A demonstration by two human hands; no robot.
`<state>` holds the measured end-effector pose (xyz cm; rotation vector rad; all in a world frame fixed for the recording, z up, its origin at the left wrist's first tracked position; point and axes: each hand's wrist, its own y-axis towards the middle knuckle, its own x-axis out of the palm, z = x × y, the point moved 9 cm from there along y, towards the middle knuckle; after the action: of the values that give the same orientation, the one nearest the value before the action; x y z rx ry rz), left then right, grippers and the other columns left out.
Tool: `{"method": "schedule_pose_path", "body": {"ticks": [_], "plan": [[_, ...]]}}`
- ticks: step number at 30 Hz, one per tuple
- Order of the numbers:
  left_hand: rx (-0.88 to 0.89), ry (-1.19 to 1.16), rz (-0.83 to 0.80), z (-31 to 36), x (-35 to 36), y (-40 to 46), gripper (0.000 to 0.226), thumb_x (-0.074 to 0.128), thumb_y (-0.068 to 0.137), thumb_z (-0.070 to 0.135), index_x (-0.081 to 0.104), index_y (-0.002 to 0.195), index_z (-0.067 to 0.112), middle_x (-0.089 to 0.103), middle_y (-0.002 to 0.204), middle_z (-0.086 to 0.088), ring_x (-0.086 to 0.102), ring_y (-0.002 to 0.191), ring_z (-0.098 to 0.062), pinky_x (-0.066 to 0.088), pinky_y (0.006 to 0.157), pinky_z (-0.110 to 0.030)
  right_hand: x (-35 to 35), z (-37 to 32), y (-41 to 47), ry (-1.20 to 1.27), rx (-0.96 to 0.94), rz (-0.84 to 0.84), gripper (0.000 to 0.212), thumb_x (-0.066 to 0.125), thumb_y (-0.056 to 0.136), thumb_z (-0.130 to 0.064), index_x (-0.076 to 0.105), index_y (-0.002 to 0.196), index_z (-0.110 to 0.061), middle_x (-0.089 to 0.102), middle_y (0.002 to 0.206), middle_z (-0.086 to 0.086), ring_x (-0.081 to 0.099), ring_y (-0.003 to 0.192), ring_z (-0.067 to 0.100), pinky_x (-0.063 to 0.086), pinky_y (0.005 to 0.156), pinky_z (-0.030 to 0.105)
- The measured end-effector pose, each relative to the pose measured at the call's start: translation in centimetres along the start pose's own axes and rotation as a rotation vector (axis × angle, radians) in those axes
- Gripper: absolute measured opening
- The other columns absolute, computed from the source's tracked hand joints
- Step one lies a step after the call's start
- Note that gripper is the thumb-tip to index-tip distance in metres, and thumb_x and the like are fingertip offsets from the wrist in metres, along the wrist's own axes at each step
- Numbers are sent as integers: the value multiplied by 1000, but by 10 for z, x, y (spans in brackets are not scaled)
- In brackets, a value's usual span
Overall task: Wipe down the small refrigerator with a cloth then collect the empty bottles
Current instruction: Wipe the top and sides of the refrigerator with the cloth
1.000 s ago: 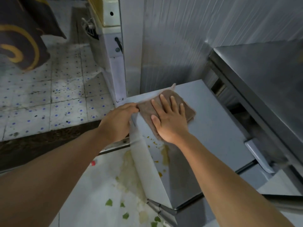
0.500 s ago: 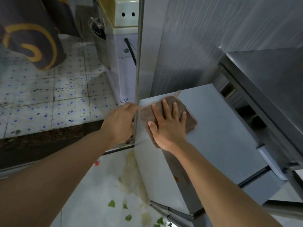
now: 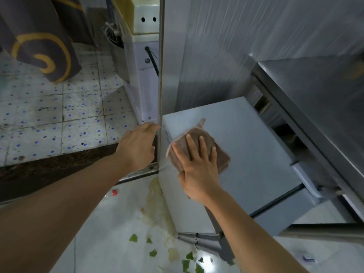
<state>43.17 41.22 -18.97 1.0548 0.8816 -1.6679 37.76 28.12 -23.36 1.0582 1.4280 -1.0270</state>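
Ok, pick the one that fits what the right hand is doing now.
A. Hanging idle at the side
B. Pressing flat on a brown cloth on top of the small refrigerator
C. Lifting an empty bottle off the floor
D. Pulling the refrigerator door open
B: the right hand lies with straight fingers spread over the brown cloth on the small refrigerator top.

The small refrigerator (image 3: 246,146) stands on the pale floor (image 3: 110,223), a brown cloth (image 3: 199,148) lying flat on its top near the left edge. On the floor beside it lie green leaf scraps (image 3: 133,237), a yellowish spill (image 3: 155,201) and a small red cap (image 3: 114,192).
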Motion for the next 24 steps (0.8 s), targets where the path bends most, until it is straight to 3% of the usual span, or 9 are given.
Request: {"method": "schedule_pose_path", "body": {"ticks": [3, 8, 10, 15, 19, 24], "plan": [[17, -2, -4, 20, 9, -12, 56, 56, 82, 7, 40, 135, 16, 44, 140, -6, 43, 125, -25, 35, 101, -36, 2, 5, -48, 7, 7, -54, 79, 51, 85, -38, 4, 148, -38, -8, 160, 5, -11, 144, 38, -2, 114, 61], [155, -16, -62, 60, 33, -26, 66, 53, 83, 3, 31, 144, 18, 32, 151, 0, 31, 138, -16, 23, 111, -29, -3, 14, -121, 30, 47, -20, 75, 53, 77, -35, 28, 147, -31, 16, 158, 10, 12, 143, 41, 16, 110, 65], [190, -29, -89, 69, 39, -28, 66, 49, 82, 0, 33, 143, 18, 32, 152, 1, 30, 139, -14, 23, 114, -29, -2, 16, -124, 38, 77, -22, 75, 55, 76, -36, 30, 146, -30, 19, 157, 11, 15, 142, 42, 19, 108, 66], [174, -40, -107, 67, 44, -26, 63, 51, 83, -1, 39, 140, 20, 31, 152, 6, 32, 138, -13, 28, 113, -34, -2, 27, -71, 84, 148, -38, 74, 35, 86, -59, 1, 148, -37, -10, 159, 2, -15, 144, 33, -11, 112, 59], [150, -36, -98, 66, 48, -25, 64, 48, 83, -3, 35, 143, 15, 33, 151, -2, 31, 139, -16, 21, 115, -28, -2, 42, -31, 81, 142, -87, 73, 30, 89, -63, -1, 150, -36, -14, 159, 1, -21, 143, 29, -14, 112, 55], [86, 77, -21, 79, 48, -28, 53, 52, 83, 5, 46, 134, 16, 40, 146, -2, 36, 134, -19, 23, 107, -35, 1, 60, -90, 49, 95, 8, 66, 5, 90, -62, 3, 150, -34, -11, 159, 0, -15, 145, 27, -16, 113, 47]]}}
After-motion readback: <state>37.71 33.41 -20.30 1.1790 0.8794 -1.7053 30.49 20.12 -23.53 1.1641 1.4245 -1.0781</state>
